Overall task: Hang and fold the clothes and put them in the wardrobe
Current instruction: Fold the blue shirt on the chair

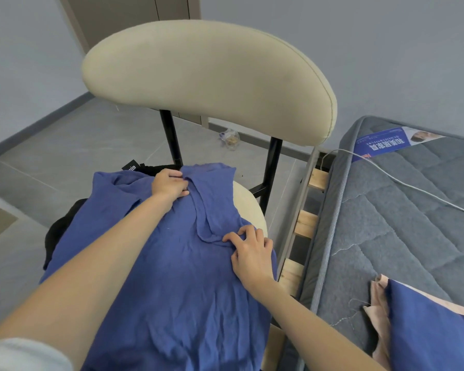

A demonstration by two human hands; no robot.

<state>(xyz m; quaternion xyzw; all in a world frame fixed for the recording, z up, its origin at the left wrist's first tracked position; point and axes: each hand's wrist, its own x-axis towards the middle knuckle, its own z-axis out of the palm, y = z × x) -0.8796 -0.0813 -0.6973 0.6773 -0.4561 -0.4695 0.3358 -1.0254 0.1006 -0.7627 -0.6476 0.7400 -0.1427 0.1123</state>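
On the seat of the cream padded chair (212, 81) our wrinkled blue cotton garment (172, 285) runs lengthwise away from us, our left hand (169, 184) pinching its folded strip's far end, our right hand (252, 254) clutching the nearer end.

1 chair (209, 84); 1 blue shirt (172, 277); 1 blk garment (56, 231); 1 mattress (386, 236); 1 cable (402, 180); 2 hands: L hand (169, 184), R hand (252, 253).
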